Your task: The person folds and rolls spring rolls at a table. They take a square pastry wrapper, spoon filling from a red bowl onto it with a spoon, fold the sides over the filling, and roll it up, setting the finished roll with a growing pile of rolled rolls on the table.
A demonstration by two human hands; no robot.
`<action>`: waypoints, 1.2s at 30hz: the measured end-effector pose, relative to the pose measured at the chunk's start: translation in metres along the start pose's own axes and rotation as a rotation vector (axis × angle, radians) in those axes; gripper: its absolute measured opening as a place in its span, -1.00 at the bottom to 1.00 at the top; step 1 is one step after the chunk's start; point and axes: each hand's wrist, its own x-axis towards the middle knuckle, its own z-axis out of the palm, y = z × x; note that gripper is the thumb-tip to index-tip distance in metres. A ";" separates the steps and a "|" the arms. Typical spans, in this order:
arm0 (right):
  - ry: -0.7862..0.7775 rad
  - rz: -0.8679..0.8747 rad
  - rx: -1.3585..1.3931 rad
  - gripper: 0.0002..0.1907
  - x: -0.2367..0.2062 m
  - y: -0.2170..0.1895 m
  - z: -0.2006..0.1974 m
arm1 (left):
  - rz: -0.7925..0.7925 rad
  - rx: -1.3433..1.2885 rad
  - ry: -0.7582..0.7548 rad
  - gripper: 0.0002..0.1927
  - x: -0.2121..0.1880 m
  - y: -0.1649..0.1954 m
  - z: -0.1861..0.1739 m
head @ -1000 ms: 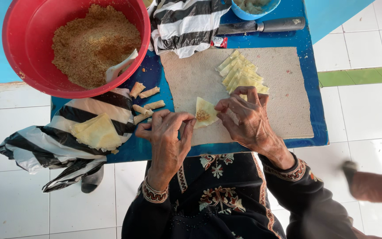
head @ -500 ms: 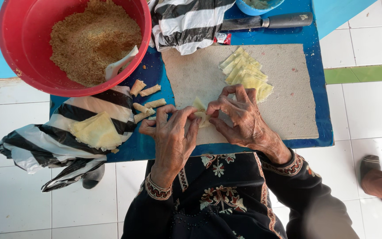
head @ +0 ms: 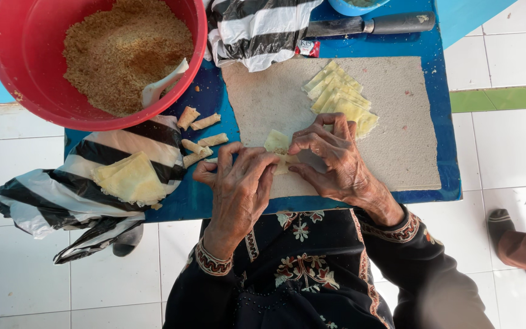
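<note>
My left hand (head: 238,183) and my right hand (head: 333,161) meet over a pale yellow wrapper (head: 277,143) with a bit of brown filling, lying on a grey board (head: 397,134). Fingers of both hands pinch and fold its near edge. A fanned stack of yellow wrappers (head: 339,100) lies just beyond my right hand. Several finished small rolls (head: 197,137) lie left of my left hand on the blue table (head: 448,152). A red bowl (head: 19,79) of brown crumbly filling (head: 123,49) with a white spoon (head: 162,88) stands at the far left.
A black-and-white striped plastic bag (head: 62,183) holding more yellow wrappers (head: 130,180) hangs off the table's left edge. Another striped bag (head: 257,27), a knife (head: 372,24) and a blue bowl (head: 357,6) lie at the far side. Another person's foot (head: 518,244) shows at right on white floor tiles.
Both hands closed in over the wrapper, which lay open and more visible a second ago; now it is partly folded under the fingers. The view shifted slightly.
</note>
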 end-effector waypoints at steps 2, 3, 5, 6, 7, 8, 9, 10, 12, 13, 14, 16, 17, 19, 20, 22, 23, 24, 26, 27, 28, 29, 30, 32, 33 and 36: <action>-0.017 0.002 0.030 -0.54 -0.001 0.000 -0.001 | 0.001 -0.012 -0.011 -0.74 0.001 0.000 -0.002; -0.018 0.003 0.039 -0.55 -0.001 0.000 -0.001 | 0.005 -0.014 -0.011 -0.75 0.001 0.001 -0.003; -0.020 0.005 0.058 -0.57 -0.002 -0.001 -0.002 | 0.001 -0.029 -0.027 -0.79 0.001 0.002 -0.005; -0.018 0.006 0.063 -0.58 -0.002 -0.001 -0.002 | -0.008 -0.041 -0.042 -0.81 0.001 0.003 -0.005; -0.015 0.007 0.069 -0.60 -0.002 -0.001 -0.001 | -0.016 -0.052 -0.059 -0.83 0.001 0.003 -0.006; -0.012 0.008 0.074 -0.61 -0.002 -0.001 -0.001 | -0.013 -0.059 -0.058 -0.83 0.002 0.003 -0.006; -0.012 0.006 0.075 -0.62 -0.002 0.000 -0.001 | -0.011 -0.065 -0.057 -0.83 0.003 0.003 -0.006; -0.012 0.004 0.076 -0.63 -0.003 0.000 -0.001 | -0.008 -0.073 -0.057 -0.82 0.003 0.004 -0.005; -0.003 -0.004 0.075 -0.66 -0.003 0.002 0.000 | 0.000 -0.057 -0.053 -0.80 0.003 0.003 -0.004; 0.007 -0.009 0.072 -0.67 -0.003 0.003 0.001 | 0.005 -0.050 -0.051 -0.78 0.003 0.003 -0.004; 0.016 -0.014 0.069 -0.69 -0.003 0.004 0.002 | 0.008 -0.055 -0.050 -0.79 0.002 0.003 -0.003; 0.009 0.005 0.067 -0.69 -0.004 0.006 0.002 | 0.017 -0.067 -0.049 -0.79 0.001 0.002 -0.003; 0.004 0.013 0.067 -0.68 -0.005 0.006 0.002 | 0.017 -0.062 -0.037 -0.80 0.001 0.002 -0.003; 0.004 0.024 0.074 -0.68 -0.005 0.005 0.000 | 0.016 -0.050 -0.014 -0.83 0.000 0.002 -0.003; 0.005 0.029 0.076 -0.68 -0.006 0.004 -0.001 | 0.010 -0.048 -0.004 -0.84 -0.001 0.002 -0.003; 0.037 0.061 0.119 -0.67 -0.005 0.001 -0.004 | -0.001 -0.048 0.014 -0.84 -0.002 0.003 -0.005; 0.052 0.076 0.140 -0.66 -0.004 -0.002 -0.005 | -0.013 -0.058 0.018 -0.84 -0.003 0.004 -0.005; 0.065 0.048 0.057 -0.64 -0.003 -0.004 -0.008 | -0.024 -0.066 0.026 -0.84 -0.003 0.004 -0.006; 0.087 -0.007 -0.104 -0.58 -0.002 -0.010 -0.013 | -0.044 -0.078 0.034 -0.85 -0.005 0.004 -0.008; 0.067 -0.028 -0.170 -0.56 -0.001 -0.013 -0.014 | -0.052 -0.084 0.033 -0.85 -0.006 0.004 -0.008; 0.047 -0.048 -0.236 -0.55 0.000 -0.017 -0.014 | -0.059 -0.092 0.031 -0.84 -0.006 0.004 -0.009; 0.029 -0.067 -0.304 -0.53 0.002 -0.020 -0.014 | -0.067 -0.093 0.029 -0.85 -0.007 0.004 -0.009; 0.002 -0.078 -0.329 -0.53 0.004 -0.024 -0.014 | -0.072 -0.095 0.027 -0.85 -0.007 0.004 -0.009; -0.048 -0.104 -0.381 -0.54 0.008 -0.028 -0.012 | -0.076 -0.089 0.031 -0.86 -0.006 0.004 -0.008; -0.051 -0.108 -0.379 -0.55 0.011 -0.029 -0.011 | -0.079 -0.081 0.036 -0.86 -0.006 0.004 -0.008; -0.070 -0.120 -0.369 -0.57 0.016 -0.029 -0.010 | -0.066 -0.069 0.053 -0.87 -0.006 0.004 -0.006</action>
